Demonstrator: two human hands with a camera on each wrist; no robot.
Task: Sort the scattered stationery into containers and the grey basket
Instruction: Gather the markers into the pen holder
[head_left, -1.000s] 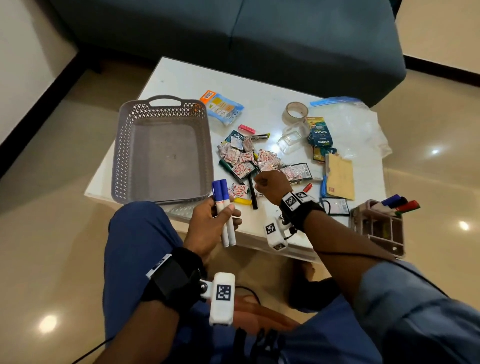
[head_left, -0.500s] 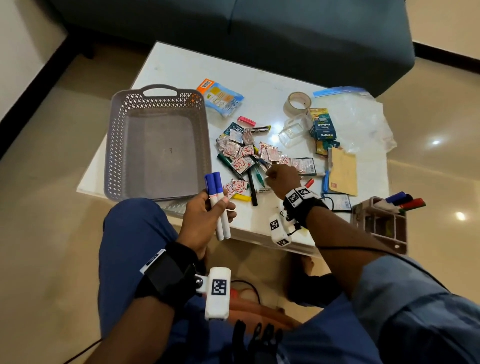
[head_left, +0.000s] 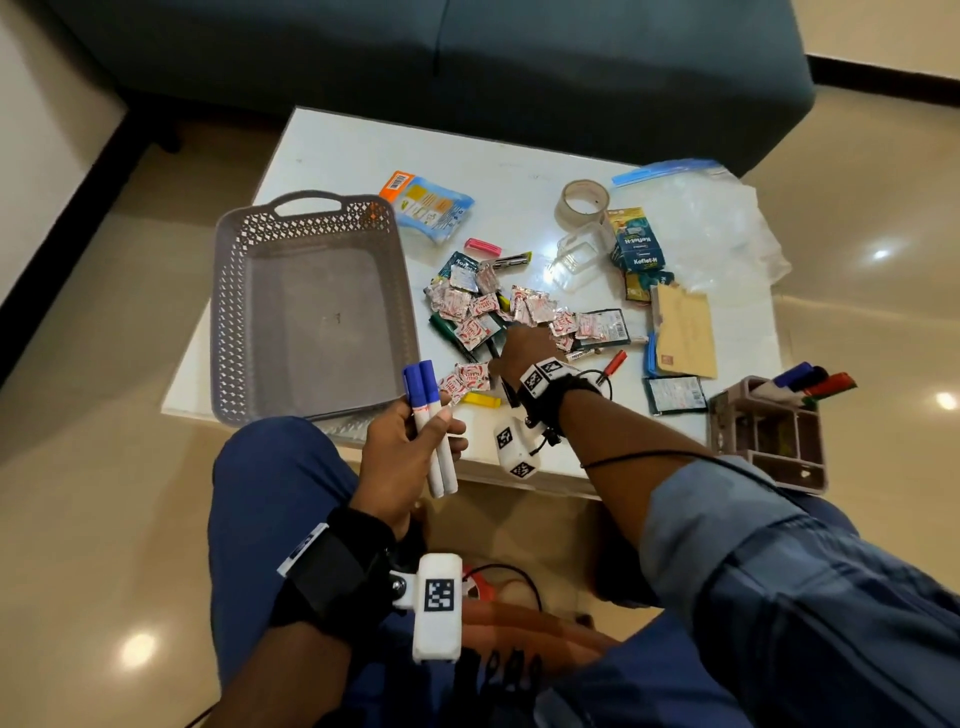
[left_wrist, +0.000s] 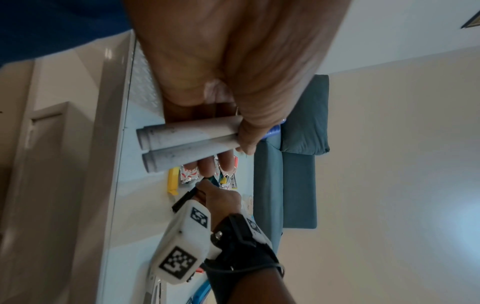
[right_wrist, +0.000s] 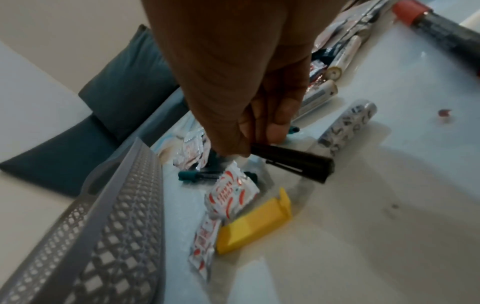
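Note:
My left hand (head_left: 410, 447) grips two white markers with blue caps (head_left: 431, 426) upright at the table's near edge; their barrels (left_wrist: 187, 142) show in the left wrist view. My right hand (head_left: 524, 348) reaches into the pile of red-and-white sachets (head_left: 467, 312), its fingers (right_wrist: 259, 142) pinching a black pen (right_wrist: 293, 162) just above the table. The grey basket (head_left: 228, 312) stands on the left with nothing in it. A yellow clip-like piece (right_wrist: 254, 224) lies beside the basket wall (right_wrist: 116, 226).
A compartment organiser (head_left: 769, 431) holding several markers (head_left: 810, 379) sits at the table's right near corner. A tape roll (head_left: 584, 200), clear zip bag (head_left: 701, 223), brown envelope (head_left: 685, 332), blue packets (head_left: 639, 244) and loose pens lie across the white table (head_left: 337, 156). A dark sofa is behind.
My right hand has slid a little forward and left into the pile and closed on the black pen. The left hand keeps the two markers in the same place.

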